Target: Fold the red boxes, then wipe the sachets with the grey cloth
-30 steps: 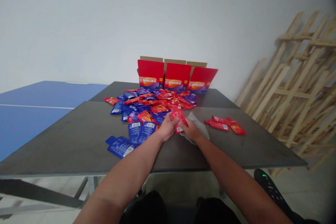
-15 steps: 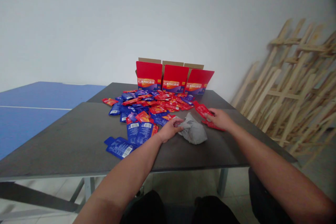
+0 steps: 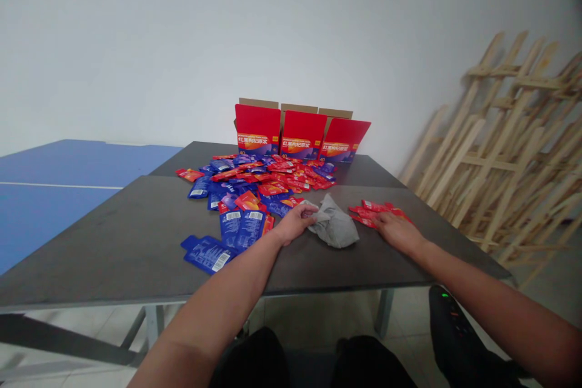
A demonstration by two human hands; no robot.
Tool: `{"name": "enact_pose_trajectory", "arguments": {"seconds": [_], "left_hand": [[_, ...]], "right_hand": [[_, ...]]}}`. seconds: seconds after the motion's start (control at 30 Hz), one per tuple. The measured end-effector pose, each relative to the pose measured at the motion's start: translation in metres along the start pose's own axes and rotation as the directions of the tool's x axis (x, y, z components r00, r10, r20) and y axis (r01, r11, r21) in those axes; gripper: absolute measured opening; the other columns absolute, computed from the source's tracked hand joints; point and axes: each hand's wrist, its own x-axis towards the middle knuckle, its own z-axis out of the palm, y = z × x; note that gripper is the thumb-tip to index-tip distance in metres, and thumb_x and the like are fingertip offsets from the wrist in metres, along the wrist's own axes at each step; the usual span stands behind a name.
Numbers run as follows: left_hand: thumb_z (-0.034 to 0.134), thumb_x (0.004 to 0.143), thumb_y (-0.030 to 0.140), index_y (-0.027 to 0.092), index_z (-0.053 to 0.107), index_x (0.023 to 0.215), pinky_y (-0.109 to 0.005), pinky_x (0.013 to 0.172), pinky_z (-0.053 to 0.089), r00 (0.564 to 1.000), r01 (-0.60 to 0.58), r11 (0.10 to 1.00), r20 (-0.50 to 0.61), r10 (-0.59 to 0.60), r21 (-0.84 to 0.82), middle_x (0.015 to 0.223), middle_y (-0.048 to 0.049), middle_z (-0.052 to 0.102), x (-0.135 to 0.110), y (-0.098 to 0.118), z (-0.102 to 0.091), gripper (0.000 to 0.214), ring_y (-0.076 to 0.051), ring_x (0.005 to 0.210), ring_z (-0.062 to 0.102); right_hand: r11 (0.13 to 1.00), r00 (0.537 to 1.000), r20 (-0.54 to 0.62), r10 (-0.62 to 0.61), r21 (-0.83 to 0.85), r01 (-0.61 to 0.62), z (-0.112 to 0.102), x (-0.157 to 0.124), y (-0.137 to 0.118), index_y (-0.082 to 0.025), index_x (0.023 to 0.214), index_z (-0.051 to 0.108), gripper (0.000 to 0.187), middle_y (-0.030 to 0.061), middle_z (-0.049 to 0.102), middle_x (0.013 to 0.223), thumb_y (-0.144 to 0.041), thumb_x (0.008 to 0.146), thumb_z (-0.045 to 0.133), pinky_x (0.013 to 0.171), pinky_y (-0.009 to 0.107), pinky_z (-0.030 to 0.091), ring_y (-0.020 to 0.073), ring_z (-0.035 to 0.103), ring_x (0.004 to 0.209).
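On the dark table, my left hand point(image 3: 295, 224) pinches the left edge of a crumpled grey cloth point(image 3: 337, 227). My right hand point(image 3: 400, 233) is low at the right, its fingers closed on a red sachet among a few red sachets point(image 3: 370, 211) lying together; the fingers partly hide them. A large pile of red and blue sachets point(image 3: 273, 179) spreads across the middle of the table. Nearer me, left of my left hand, lie blue sachets point(image 3: 249, 229) with white barcodes and another blue group point(image 3: 209, 254).
Three red cartons point(image 3: 302, 133) with raised flaps stand in a row behind the pile. A blue table point(image 3: 68, 170) with a white line adjoins at the left. Wooden frames point(image 3: 495, 157) lean on the wall at the right. A black object with a green light point(image 3: 454, 327) is below the table edge.
My right hand has moved right and toward me, bringing the red sachet down onto the others at the right. My left hand and the cloth have stayed almost still.
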Motion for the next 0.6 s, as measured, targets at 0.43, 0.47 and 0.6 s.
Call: {"name": "enact_pose_trajectory", "arguments": {"seconds": [0.43, 0.47, 0.6], "left_hand": [[0.071, 0.075, 0.026, 0.019, 0.070, 0.099, -0.025, 0.076, 0.042, 0.995, -0.101, 0.982, -0.005, 0.103, 0.160, 0.087, -0.0017, 0.061, -0.004, 0.002, 0.002, 0.025, -0.014, 0.080, 0.052], [0.071, 0.074, 0.026, 0.019, 0.071, 0.098, -0.026, 0.078, 0.043, 0.993, -0.113, 0.979, -0.009, 0.117, 0.169, 0.087, -0.0019, 0.061, -0.004, 0.002, 0.001, 0.024, -0.015, 0.081, 0.053], [0.072, 0.071, 0.021, 0.022, 0.073, 0.093, -0.031, 0.095, 0.040, 0.982, -0.187, 0.962, 0.039, 0.182, 0.197, 0.096, -0.0035, 0.064, -0.004, 0.003, 0.002, 0.022, -0.019, 0.095, 0.055]], "right_hand": [[0.987, 0.996, 0.006, -0.093, 0.128, 0.092, -0.018, 0.019, 0.002, -0.022, 0.107, 0.070, 0.026, 0.0129, 0.066, 0.109, -0.026, 0.091, 0.049, 0.092, 0.033, 0.044, 0.0222, 0.059, 0.103], [0.988, 0.998, -0.017, -0.055, 0.144, 0.057, -0.023, 0.024, -0.006, -0.021, 0.105, 0.070, 0.026, 0.0124, 0.066, 0.108, -0.024, 0.092, 0.048, 0.090, 0.032, 0.044, 0.0214, 0.060, 0.101], [0.951, 0.974, -0.213, 0.077, 0.309, -0.008, -0.051, 0.057, -0.062, -0.018, 0.101, 0.069, 0.025, 0.0100, 0.065, 0.099, -0.020, 0.091, 0.047, 0.081, 0.028, 0.046, 0.0186, 0.061, 0.092]]}}
